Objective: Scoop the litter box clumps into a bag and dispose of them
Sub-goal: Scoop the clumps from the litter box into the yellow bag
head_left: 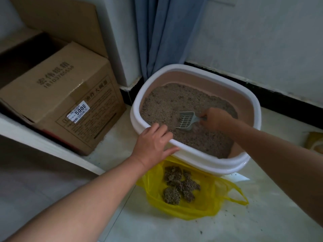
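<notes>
Gripping the thin handle of a pale grey slotted plastic litter scoop (pixel 186 119), the person's right hand (pixel 216 119) has its fingers curled closed around it; the hand sits low inside the box, and the scoop's head lies tilted on the litter with its front edge touching the grains.

The left hand (pixel 153 144) reaches in from the lower left; its fingers bend over the near-left rim of a large oval plastic litter box (pixel 209 163) with a white rim and pinkish-tan inner walls; the thumb stretches along the outside just under that rim, so the hand clasps the edge loosely rather than tightly.

Grey-brown granular litter (pixel 174 102) covers the floor of the litter box in an uneven layer, with the scoop near its middle.

A thin translucent yellow plastic carrier bag (pixel 209 199) lies open on the pale floor just in front of the litter box, its far edge tucked under the box; several dark greenish-brown litter clumps (pixel 180 186) sit clustered inside it, and one bag handle loops out to the right.

Left of the litter box stands a brown cardboard carton (pixel 61 95) printed with dark characters, bearing a white sticker (pixel 79 111) that reads 5008; a blue fabric curtain (pixel 162 32) hangs in the corner behind the box.
</notes>
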A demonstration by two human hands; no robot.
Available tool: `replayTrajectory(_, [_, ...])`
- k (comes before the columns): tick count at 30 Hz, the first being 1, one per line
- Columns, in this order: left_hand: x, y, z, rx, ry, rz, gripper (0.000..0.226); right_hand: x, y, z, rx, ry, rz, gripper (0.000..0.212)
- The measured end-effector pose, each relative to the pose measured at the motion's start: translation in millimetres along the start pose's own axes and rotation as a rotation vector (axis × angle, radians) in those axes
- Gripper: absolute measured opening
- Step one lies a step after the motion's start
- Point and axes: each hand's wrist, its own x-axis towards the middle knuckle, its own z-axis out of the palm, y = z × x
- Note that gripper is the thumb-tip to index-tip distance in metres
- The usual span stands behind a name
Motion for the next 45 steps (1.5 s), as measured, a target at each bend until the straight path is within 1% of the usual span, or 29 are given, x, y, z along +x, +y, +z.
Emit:
replayTrajectory(2, [1, 0, -2, 0.008, 0.002, 0.005, 0.042, 8, -10, -2, -0.002, -0.005, -0.018, 0.032])
replayTrajectory(6, [0, -1, 0, 0.011, 0.008, 0.011, 0.043, 17, -34, 25, 0.183, 0.038, 0.025, 0.030])
replayTrajectory(11, [1, -1, 1, 0.010, 0.011, 0.037, 0.043, 24, -60, 55, 0.241, 0.029, 0.017, 0.027])
replayTrajectory(14, [1, -2, 2, 0.022, 0.009, 0.043, 0.044, 26, -65, 61, 0.295, 0.033, 0.049, 0.029])
replayTrajectory(17, [1, -2, 2, 0.031, 0.007, 0.044, 0.043, 23, -60, 65, 0.348, 0.086, 0.070, 0.033])
replayTrajectory(21, [1, -3, 2, 0.035, 0.007, 0.053, 0.043, 8, -36, 63, 0.414, 0.221, 0.092, 0.034])
replayTrajectory(28, [2, -4, 4, 0.034, 0.003, 0.062, 0.043, -18, 39, 40, 0.289, 0.277, 0.217, 0.029])
replayTrajectory(32, [5, -5, 3, 0.038, 0.000, 0.084, 0.042, -27, 60, 37, 0.185, 0.299, 0.275, 0.030])
replayTrajectory(37, [1, -5, 5, 0.000, -0.002, 0.042, 0.044, -1, 56, 21, 0.015, 0.232, 0.283, 0.028])
replayTrajectory(42, [-1, -4, 9, 0.021, 0.006, 0.035, 0.045, 42, 26, 6, 0.018, 0.118, 0.316, 0.023])
replayTrajectory(45, [-1, -4, 9, 0.005, 0.010, 0.036, 0.044, 61, 3, 6, 0.056, 0.122, 0.294, 0.021])
